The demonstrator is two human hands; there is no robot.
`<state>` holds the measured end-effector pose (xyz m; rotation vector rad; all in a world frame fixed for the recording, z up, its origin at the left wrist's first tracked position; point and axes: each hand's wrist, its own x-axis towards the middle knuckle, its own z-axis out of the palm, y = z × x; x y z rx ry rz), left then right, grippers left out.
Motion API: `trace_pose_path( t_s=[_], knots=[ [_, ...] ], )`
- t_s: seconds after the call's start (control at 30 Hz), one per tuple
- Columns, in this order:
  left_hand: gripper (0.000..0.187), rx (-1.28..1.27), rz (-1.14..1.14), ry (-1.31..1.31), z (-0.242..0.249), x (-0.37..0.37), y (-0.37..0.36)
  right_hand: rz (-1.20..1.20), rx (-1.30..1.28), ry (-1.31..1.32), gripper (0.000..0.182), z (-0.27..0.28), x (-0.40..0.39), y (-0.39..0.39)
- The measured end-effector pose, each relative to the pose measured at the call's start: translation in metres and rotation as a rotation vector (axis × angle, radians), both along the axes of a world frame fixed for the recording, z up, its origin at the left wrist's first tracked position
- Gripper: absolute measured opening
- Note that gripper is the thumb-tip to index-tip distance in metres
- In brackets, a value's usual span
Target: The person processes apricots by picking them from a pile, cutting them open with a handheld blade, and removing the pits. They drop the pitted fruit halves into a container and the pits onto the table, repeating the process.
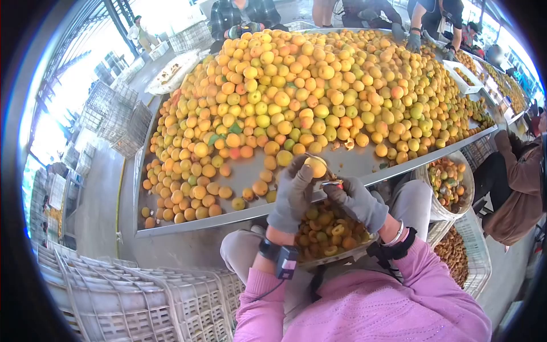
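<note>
My left hand [292, 194], in a grey glove, grips a yellow apricot [317, 166] above my lap. My right hand [356, 200], also gloved, holds a small knife [330, 183] with a red handle, its blade against the apricot. Under both hands a bowl [336, 257] on my lap holds several halved apricots. A large metal table [239, 178] in front of me carries a huge pile of apricots [307, 85].
White plastic crates [137, 302] are stacked at my lower left. A basket [468, 179] with fruit pieces and a crate [476, 259] of pits stand to my right. Other people work along the far side of the table, and another person sits at the right.
</note>
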<state>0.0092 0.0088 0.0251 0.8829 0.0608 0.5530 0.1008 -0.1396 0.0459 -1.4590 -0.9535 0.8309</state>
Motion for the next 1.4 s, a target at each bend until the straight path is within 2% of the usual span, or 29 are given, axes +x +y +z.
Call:
trace_pose_path(
  t_s=[0.07,0.1,0.17,0.2,0.27,0.3,0.37,0.4,0.47,0.5,0.53,0.57,0.6,0.73,0.77,0.83,0.9,0.93,0.97,1.0,1.03,1.1,1.17,1.23,1.27,1.3,1.33,1.37,1.4],
  knots=[
    [0.053,-0.115,-0.046,0.027,-0.004,0.0,-0.01,-0.014,0.037,0.03,0.036,-0.001,0.002,0.0],
    [0.053,-0.122,-0.045,0.031,-0.001,-0.003,-0.01,-0.011,0.018,-0.047,0.035,-0.005,0.005,-0.001],
    [0.045,0.038,-0.022,0.089,0.016,-0.012,-0.003,-0.006,-0.005,-0.115,0.035,-0.007,0.006,-0.002],
    [0.045,0.039,-0.022,0.088,0.02,-0.014,0.004,0.028,-0.067,-0.147,0.035,-0.001,0.007,-0.002],
    [0.038,0.287,-0.114,0.196,0.028,-0.018,0.02,0.059,-0.128,-0.183,0.036,0.001,0.009,-0.002],
    [0.038,0.288,-0.115,0.194,0.036,-0.017,0.027,0.07,-0.134,-0.159,0.035,-0.004,0.009,-0.001],
    [0.033,0.714,-0.147,0.456,0.046,-0.019,0.035,0.082,-0.146,-0.127,0.034,-0.015,0.007,-0.002],
    [0.033,0.713,-0.15,0.46,0.043,-0.019,0.033,0.075,-0.154,-0.055,0.034,-0.02,0.006,-0.002],
    [0.04,0.55,-0.027,0.412,0.031,-0.012,0.024,0.068,-0.158,0.011,0.033,-0.026,0.006,0.0],
    [0.04,0.55,-0.027,0.409,0.024,-0.009,0.012,0.038,-0.046,0.098,0.032,-0.029,0.003,0.001],
    [0.044,0.16,-0.027,0.169,0.015,-0.008,-0.006,0.007,0.067,0.186,0.031,-0.03,0.0,0.001],
    [0.048,-0.226,-0.027,-0.072,0.007,-0.004,-0.02,0.005,0.068,0.184,0.031,-0.028,-0.003,0.003],
    [0.038,-0.268,-0.072,-0.202,0.006,0.0,-0.029,-0.022,0.097,0.232,0.031,-0.025,-0.005,0.006],
    [0.038,-0.287,-0.012,-0.132,0.006,-0.004,-0.026,-0.051,0.109,0.255,0.03,-0.016,-0.012,0.006],
    [0.039,-0.208,-0.037,-0.141,0.007,-0.006,-0.02,-0.048,0.109,0.252,0.03,-0.011,-0.009,0.005],
    [0.04,-0.132,-0.066,-0.154,0.014,-0.01,-0.007,0.057,-0.055,0.06,0.028,-0.001,0.0,-0.002],
    [0.036,0.132,-0.102,0.017,0.027,-0.017,0.007,0.116,-0.124,-0.02,0.026,0.011,0.01,-0.006],
    [0.036,0.129,-0.1,0.018,0.032,-0.021,0.014,0.177,-0.187,-0.099,0.025,0.014,0.015,-0.007],
    [0.033,0.327,-0.095,0.136,0.039,-0.024,0.02,0.179,-0.188,-0.096,0.025,0.004,0.023,-0.008],
    [0.03,0.526,-0.092,0.254,0.044,-0.025,0.023,0.201,-0.19,-0.204,0.025,-0.015,0.032,-0.008],
    [0.03,0.526,-0.096,0.258,0.048,-0.026,0.023,0.22,-0.191,-0.31,0.024,-0.021,0.035,-0.007],
    [0.029,0.623,-0.227,0.565,0.053,-0.028,0.021,0.25,-0.272,-0.39,0.024,-0.016,0.043,-0.009],
    [0.031,0.674,-0.18,0.556,0.039,-0.024,0.019,0.275,-0.349,-0.47,0.025,-0.001,0.045,-0.009],
    [0.033,0.729,-0.123,0.536,0.031,-0.018,0.015,0.207,-0.438,-0.441,0.024,0.013,0.044,-0.005],
    [0.034,0.598,-0.036,0.476,0.029,-0.015,0.013,0.115,-0.143,-0.287,0.026,-0.003,0.04,-0.005],
    [0.035,0.467,0.048,0.415,0.027,-0.013,0.011,0.113,-0.137,-0.292,0.026,-0.002,0.037,-0.003],
    [0.035,0.472,0.048,0.411,0.021,-0.009,0.009,-0.043,-0.093,-0.011,0.027,0.0,0.034,-0.001],
    [0.036,0.528,0.176,0.438,0.013,-0.004,0.005,-0.198,-0.047,0.271,0.028,0.001,0.03,0.002],
    [0.037,0.584,0.305,0.463,0.009,-0.002,0.002,-0.201,-0.043,0.269,0.028,0.003,0.024,0.007]
  ],
)
